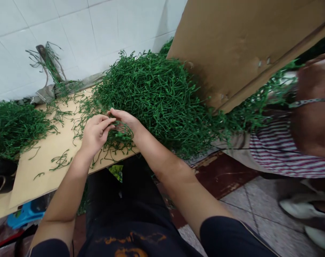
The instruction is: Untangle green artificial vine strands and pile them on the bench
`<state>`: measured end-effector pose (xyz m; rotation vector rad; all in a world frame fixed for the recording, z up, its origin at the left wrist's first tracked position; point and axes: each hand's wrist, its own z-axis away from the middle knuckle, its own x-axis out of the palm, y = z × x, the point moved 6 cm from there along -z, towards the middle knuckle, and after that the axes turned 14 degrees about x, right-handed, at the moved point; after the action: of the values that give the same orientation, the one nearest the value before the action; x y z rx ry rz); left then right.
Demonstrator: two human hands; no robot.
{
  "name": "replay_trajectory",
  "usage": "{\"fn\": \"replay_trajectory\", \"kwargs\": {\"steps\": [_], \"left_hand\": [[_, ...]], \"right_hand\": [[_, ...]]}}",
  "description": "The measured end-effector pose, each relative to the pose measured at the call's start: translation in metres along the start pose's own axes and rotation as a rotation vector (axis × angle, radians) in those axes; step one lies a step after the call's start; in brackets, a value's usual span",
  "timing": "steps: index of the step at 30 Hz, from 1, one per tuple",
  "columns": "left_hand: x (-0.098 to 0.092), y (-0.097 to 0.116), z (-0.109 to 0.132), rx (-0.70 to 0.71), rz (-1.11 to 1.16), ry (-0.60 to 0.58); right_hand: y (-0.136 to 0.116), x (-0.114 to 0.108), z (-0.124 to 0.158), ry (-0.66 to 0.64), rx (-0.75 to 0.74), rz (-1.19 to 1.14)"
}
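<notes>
My left hand [95, 131] and my right hand [125, 119] meet over the near edge of a tan board [44, 167]. Fingers of the left are pinched together against those of the right, at thin green stems with small knobbed tips, seemingly plastic. A few of these stems [125, 135] hang from under my right palm; the fingertips partly hide where they are gripped. Right beside my right hand rises a large tangled heap of the same green stems [151, 92]. Loose stems [61, 160] lie scattered on the board left of my left hand.
A smaller green heap [15, 125] sits at the far left. Some stems hang on an upright post [44, 57] by the tiled wall [71, 28]. A large cardboard sheet [232, 46] leans over the big heap's right side. Another person's arm [312, 121] is at the right.
</notes>
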<state>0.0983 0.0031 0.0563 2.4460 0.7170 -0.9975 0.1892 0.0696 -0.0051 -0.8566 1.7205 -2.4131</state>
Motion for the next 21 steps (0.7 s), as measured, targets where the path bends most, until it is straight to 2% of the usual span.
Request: {"fn": "replay_trajectory", "kwargs": {"steps": [2,4,9,12,15,18,21], "left_hand": [[-0.003,-0.002,0.011,-0.052,-0.118,0.049],[-0.004,-0.009,0.022,-0.125,-0.187,0.024],[0.005,-0.013,0.033,-0.284,-0.205,-0.274],[0.005,-0.004,0.034,-0.357,-0.134,-0.36],[0.009,0.007,0.033,-0.34,-0.063,-0.373],[0.013,0.012,0.034,-0.333,-0.064,-0.323],[0.013,0.019,0.038,-0.365,-0.039,-0.245]], "right_hand": [[-0.003,0.0,-0.001,0.027,0.029,-0.147],[-0.008,0.001,0.001,0.03,0.035,-0.208],[-0.02,-0.002,0.004,0.164,-0.006,-0.168],[-0.023,-0.001,-0.002,0.214,-0.005,-0.17],[-0.024,0.009,-0.011,0.186,0.012,-0.156],[-0.028,0.021,-0.021,0.166,0.007,-0.136],[-0.036,0.022,-0.031,0.236,-0.04,-0.117]]}}
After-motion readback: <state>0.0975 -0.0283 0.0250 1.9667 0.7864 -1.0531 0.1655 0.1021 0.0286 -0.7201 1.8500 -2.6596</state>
